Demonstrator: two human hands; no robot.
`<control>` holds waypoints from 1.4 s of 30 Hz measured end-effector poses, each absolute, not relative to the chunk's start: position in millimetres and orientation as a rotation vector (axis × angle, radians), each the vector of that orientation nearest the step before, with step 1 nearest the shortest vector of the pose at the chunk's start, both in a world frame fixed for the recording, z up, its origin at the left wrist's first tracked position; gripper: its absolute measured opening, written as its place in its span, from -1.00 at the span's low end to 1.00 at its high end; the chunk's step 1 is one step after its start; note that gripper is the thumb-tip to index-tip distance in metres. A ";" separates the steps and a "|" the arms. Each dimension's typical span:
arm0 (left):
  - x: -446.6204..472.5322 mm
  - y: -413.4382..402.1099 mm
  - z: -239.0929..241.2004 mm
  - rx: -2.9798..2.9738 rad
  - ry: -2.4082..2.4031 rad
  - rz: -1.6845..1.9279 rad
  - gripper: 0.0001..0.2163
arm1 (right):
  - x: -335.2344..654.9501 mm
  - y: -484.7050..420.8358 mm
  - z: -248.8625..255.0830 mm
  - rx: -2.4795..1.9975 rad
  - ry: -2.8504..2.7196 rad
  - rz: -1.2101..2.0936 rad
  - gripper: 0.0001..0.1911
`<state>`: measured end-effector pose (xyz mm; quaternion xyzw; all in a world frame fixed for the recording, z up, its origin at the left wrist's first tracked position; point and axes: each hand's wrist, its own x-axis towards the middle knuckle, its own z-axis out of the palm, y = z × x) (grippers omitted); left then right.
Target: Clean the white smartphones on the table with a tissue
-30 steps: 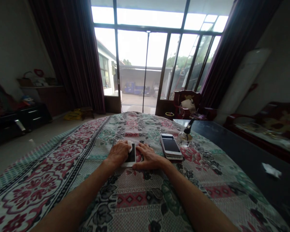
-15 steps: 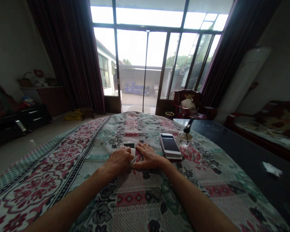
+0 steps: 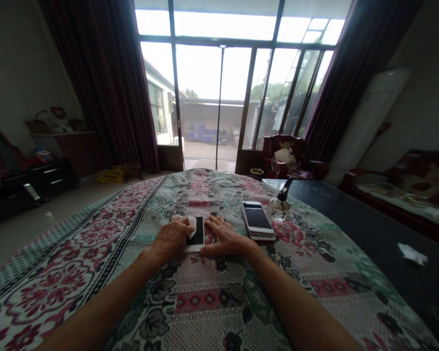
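Observation:
A white-framed phone (image 3: 198,235) lies face up on the flowered cloth (image 3: 212,302). My left hand (image 3: 171,238) rests on the phone's left side and presses a small white wipe (image 3: 192,226) onto the dark screen. My right hand (image 3: 225,237) lies flat on the cloth against the phone's right edge, its fingers spread and its thumb at the lower corner. A stack of phones (image 3: 257,220) with a pinkish-white one on top sits just right of my right hand.
A small clear bottle with a dark cap (image 3: 280,204) stands beyond the phone stack. A dark table (image 3: 380,243) at the right bears a crumpled white scrap (image 3: 409,253). Ahead are glass doors (image 3: 219,102), curtains and a wooden chair (image 3: 283,157).
My left hand slid the wipe down toward me over the screen, then back up to its upper part. The right hand stayed in place beside the phone.

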<state>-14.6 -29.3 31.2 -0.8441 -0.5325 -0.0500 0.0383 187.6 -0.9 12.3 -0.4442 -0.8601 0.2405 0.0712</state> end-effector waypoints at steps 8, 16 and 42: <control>-11.7 -44.7 51.9 -2.785 -1.611 0.033 -0.83 | 186.1 -1.9 12.8 -1.336 -2.590 0.703 0.13; -36.4 -16.2 21.4 -2.711 -1.509 -0.263 -0.72 | 187.1 -3.6 16.5 -1.351 -2.593 0.737 0.14; -20.9 -41.7 16.9 -2.903 -0.958 -0.444 -0.83 | 187.1 -2.8 11.1 -1.316 -2.630 0.667 0.12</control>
